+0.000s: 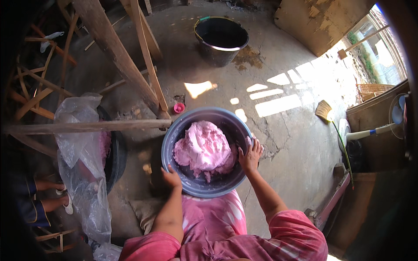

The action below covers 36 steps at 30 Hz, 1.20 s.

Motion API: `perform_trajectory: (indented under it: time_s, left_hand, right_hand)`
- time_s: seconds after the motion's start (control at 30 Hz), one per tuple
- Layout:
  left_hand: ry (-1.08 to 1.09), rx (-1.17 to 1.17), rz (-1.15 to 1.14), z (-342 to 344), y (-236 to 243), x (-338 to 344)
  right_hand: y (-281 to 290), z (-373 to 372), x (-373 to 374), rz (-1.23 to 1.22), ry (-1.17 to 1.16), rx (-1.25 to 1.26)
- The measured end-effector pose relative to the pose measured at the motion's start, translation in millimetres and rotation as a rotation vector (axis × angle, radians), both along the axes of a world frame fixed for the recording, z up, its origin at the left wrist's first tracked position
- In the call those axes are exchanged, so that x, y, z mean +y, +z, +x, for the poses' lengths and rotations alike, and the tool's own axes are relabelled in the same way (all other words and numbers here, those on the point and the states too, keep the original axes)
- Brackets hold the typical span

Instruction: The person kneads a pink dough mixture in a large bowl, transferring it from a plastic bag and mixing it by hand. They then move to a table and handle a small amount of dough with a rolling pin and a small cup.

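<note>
A wide blue-grey plastic basin (178,182) is in front of me at my knees, holding a lumpy mound of soft pink paste (202,145). My left hand (171,177) grips the basin's lower left rim, its fingertips partly hidden. My right hand (251,154) holds the right rim with fingers bent over the edge, some pink residue on them. A small pink cup-like object (179,108) lies on the floor just beyond the basin.
A black bucket (220,50) stands ahead. Wooden beams (100,41) and a plastic sheet (80,152) over another tub (114,156) are left, near someone's legs (52,204). A broom (325,113), a standing fan (370,133) and a sunlit doorway (365,52) are right.
</note>
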<state>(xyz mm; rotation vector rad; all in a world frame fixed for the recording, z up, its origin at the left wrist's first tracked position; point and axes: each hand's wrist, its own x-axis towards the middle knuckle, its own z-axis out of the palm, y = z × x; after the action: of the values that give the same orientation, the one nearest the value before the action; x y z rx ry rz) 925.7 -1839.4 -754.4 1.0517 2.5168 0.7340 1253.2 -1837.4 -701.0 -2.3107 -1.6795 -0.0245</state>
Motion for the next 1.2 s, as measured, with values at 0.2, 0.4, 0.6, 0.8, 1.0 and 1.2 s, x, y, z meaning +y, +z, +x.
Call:
perform_trajectory:
  time_s: [0.2,0.4,0.6,0.8,1.0,1.2]
  left_hand:
    - [0.025,0.019,-0.047,2,1,-4]
    - [-0.013,0.062,-0.03,0,-7,-7]
    - [0.04,-0.004,-0.125,1,-5,-6]
    - [0.044,-0.023,-0.155,5,11,-3]
    - [0.036,-0.044,-0.184,5,16,-3]
    - [0.014,0.028,-0.115,2,3,-7]
  right_hand:
    - [53,-14,101,0.36,0.227,0.041]
    - [83,2,404,0.182,0.355,-0.057]
    - [41,31,529,-0.188,0.393,-0.123]
    - [2,37,556,-0.136,0.271,-0.217]
    - [13,17,512,-0.166,0.309,-0.32]
    - [47,-4,450,-0.164,0.382,-0.377]
